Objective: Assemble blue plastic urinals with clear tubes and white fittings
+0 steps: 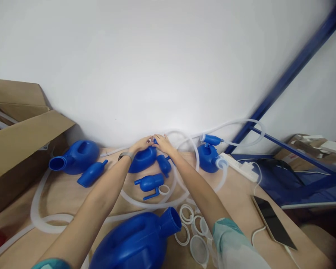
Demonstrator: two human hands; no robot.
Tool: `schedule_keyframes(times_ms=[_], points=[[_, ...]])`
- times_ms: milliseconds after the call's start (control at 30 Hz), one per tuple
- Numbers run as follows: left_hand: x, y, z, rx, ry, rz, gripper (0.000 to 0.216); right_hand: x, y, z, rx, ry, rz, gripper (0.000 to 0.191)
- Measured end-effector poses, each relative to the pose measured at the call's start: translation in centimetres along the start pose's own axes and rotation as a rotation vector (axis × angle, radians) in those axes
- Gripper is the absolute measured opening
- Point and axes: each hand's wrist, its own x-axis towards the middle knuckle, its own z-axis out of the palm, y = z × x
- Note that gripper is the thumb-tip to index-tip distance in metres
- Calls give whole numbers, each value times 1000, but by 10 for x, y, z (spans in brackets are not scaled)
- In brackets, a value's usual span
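At the back of the table, both my hands meet at the neck of a blue plastic urinal bottle [142, 160]. Bent fingers of my left hand [141, 145] grip the neck from the left, closed. From the right, my right hand [162, 144] curls its fingers over the same neck, also closed. My fingers hide most of the bottle's mouth, so I cannot tell whether a small part sits there. Just below lie a small blue funnel-shaped piece [164, 165] and another blue piece [151, 182] with a spout. A white ring [164, 189] lies beside the latter.
A large blue bottle [131, 243] lies in front, near white rings and lids [199, 249]. Other blue bottles stand left [82, 155] and right [208, 158]. Clear tubing [154, 204] loops across the table. A carton [19, 138], a power strip [240, 168] and a phone [274, 222] flank them.
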Motion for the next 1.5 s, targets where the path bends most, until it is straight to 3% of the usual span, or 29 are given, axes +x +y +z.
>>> schedule_keyframes(times_ms=[267, 733, 933, 1100, 1333, 1500], points=[[12, 3, 4, -2, 27, 7, 33, 3, 3, -4, -80, -5, -38, 43], [-2, 0, -1, 39, 109, -79, 37, 20, -2, -21, -163, -117, -79, 31], [0, -2, 0, 139, 80, -132, 36, 20, 1, -12, -112, -62, 24, 30], [-3, 3, 3, 232, -5, -90, 35, 28, 1, 8, -30, 78, 206, 33], [-12, 5, -1, 315, -103, 19, 45, 4, 55, 9, 99, 240, 444, 44], [-12, 5, -6, 334, -114, 47, 50, -21, 72, -9, 118, 227, 225, 66]])
